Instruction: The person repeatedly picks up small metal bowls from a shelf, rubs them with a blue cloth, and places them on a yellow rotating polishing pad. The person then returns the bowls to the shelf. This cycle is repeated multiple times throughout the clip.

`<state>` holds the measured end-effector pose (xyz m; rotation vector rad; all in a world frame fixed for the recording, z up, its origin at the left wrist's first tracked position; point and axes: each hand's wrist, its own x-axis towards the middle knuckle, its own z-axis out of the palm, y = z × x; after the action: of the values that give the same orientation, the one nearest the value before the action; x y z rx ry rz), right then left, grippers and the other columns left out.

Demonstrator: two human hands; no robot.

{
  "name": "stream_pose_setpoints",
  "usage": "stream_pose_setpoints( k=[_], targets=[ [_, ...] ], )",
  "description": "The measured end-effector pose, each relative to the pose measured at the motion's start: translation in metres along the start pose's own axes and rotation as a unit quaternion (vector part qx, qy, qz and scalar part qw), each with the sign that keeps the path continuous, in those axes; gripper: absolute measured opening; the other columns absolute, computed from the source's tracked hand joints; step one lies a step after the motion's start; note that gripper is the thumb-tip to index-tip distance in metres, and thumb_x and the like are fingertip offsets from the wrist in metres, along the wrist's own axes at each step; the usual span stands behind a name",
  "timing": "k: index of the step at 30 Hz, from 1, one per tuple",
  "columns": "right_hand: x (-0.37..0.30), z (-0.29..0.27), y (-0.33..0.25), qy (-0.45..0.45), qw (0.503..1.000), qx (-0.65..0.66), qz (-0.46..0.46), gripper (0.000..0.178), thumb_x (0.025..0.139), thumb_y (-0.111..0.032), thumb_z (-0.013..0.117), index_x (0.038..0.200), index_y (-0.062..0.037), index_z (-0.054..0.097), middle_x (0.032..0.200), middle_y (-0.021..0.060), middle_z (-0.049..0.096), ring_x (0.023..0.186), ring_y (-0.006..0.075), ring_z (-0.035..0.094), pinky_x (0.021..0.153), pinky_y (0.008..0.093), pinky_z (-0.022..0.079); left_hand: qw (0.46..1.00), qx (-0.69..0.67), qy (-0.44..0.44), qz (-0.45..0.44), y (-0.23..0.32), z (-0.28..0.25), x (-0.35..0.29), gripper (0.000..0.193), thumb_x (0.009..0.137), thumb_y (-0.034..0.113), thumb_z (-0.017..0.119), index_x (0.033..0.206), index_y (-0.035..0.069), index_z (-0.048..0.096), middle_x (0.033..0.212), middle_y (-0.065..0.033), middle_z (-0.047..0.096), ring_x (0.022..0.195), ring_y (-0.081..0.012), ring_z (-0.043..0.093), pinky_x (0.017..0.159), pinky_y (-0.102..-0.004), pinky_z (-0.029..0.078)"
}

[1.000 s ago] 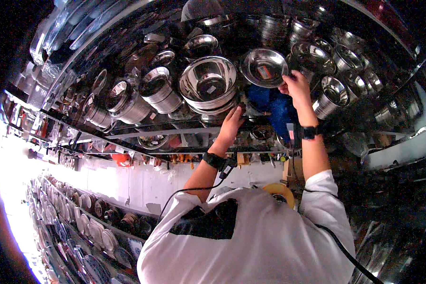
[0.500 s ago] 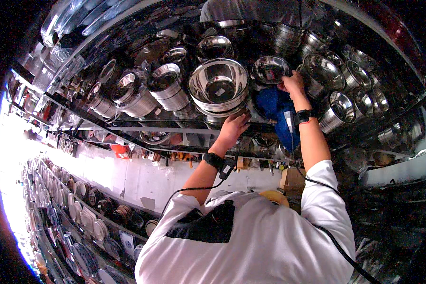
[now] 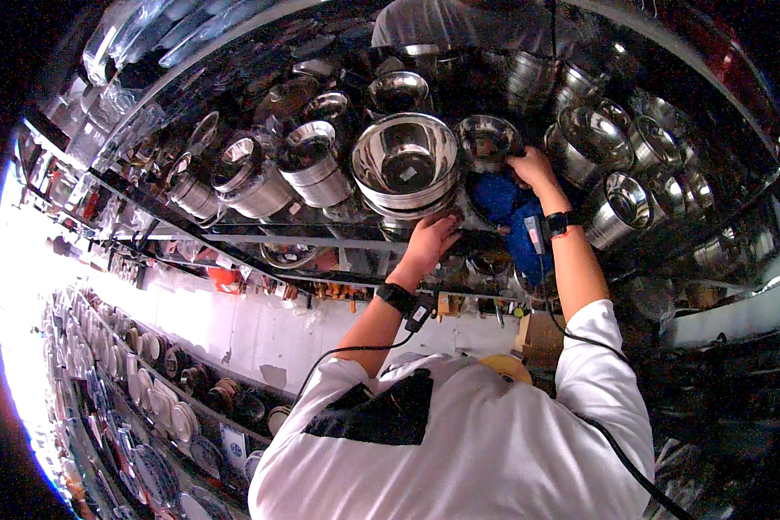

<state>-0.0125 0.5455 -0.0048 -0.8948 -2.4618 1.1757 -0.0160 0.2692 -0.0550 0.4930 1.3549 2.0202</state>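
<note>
My right hand has its fingers bent at the near right side of a shiny metal bowl and seems to grip it; its fingertips are partly hidden. A blue cloth lies just under that hand and hangs over the shelf's front edge. My left hand rests at the front edge, its fingers stretched out below a stack of large metal bowls, with nothing visible in it. Both wrists wear black bands with cables.
Left of the large bowls stand several stacks of metal bowls. More metal bowls crowd the right side. A dark shelf edge runs along the front. Plates fill a rack at lower left, and a cardboard box sits below.
My right hand has come slightly nearer, and the metal bowl has shifted a little left and tilted. My left hand stays at the shelf edge. The whole view has shifted slightly.
</note>
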Motion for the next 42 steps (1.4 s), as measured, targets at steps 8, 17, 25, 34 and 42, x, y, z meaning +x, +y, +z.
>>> stream_pose_setpoints(
  k=[8,17,25,34,42],
  targets=[
    [-0.042,-0.002,-0.005,0.038,0.99,-0.056,-0.123,0.042,0.073,-0.027,0.063,0.106,-0.0011,0.057,0.101,0.0192,0.061,0.094,0.0324,0.058,0.08,0.0367,0.046,1.0,-0.001,-0.003,0.003,-0.005,-0.008,-0.001,0.032,0.089,0.01,0.048,0.119,-0.001,0.046,0.117,-0.0089,0.053,0.108,-0.0192,0.049,0.091,-0.0346,0.042],
    [-0.065,-0.024,-0.003,0.013,0.974,-0.224,-0.003,0.046,0.078,-0.032,0.054,0.113,-0.002,0.053,0.108,0.0219,0.057,0.102,0.0378,0.052,0.088,0.0413,0.042,0.997,0.073,-0.025,0.007,0.001,-0.007,-0.009,0.035,0.089,0.012,0.048,0.121,-0.002,0.045,0.118,-0.0096,0.051,0.109,-0.0192,0.048,0.092,-0.0346,0.041],
    [-0.159,-0.024,-0.011,0.055,0.986,0.059,-0.145,0.03,0.085,-0.02,0.055,0.109,-0.0021,0.056,0.095,0.0134,0.063,0.086,0.0228,0.061,0.076,0.0324,0.048,0.966,0.198,-0.097,0.137,-0.019,-0.023,0.006,0.035,0.086,0.009,0.053,0.119,-0.001,0.046,0.114,-0.0091,0.053,0.103,-0.0173,0.052,0.084,-0.0299,0.045],
    [-0.35,0.013,0.125,0.004,0.898,0.397,0.19,0.026,0.085,-0.02,0.055,0.104,-0.0033,0.059,0.088,0.0058,0.064,0.08,0.0132,0.059,0.07,0.026,0.048,1.0,-0.018,-0.014,-0.014,-0.006,0.0,-0.016,0.02,0.084,0.005,0.057,0.103,0.001,0.056,0.098,-0.0047,0.06,0.087,-0.0122,0.056,0.077,-0.0253,0.045],
    [-0.585,0.129,0.234,0.058,0.819,0.427,0.379,0.05,0.079,-0.037,0.061,0.116,-0.0051,0.05,0.106,0.0114,0.058,0.09,0.0198,0.058,0.079,0.0332,0.049,0.949,0.093,-0.284,-0.104,-0.075,0.001,-0.083,0.025,0.076,0.001,0.064,0.1,0.001,0.058,0.088,-0.0055,0.061,0.079,-0.0132,0.058,0.07,-0.026,0.048]
  ],
)
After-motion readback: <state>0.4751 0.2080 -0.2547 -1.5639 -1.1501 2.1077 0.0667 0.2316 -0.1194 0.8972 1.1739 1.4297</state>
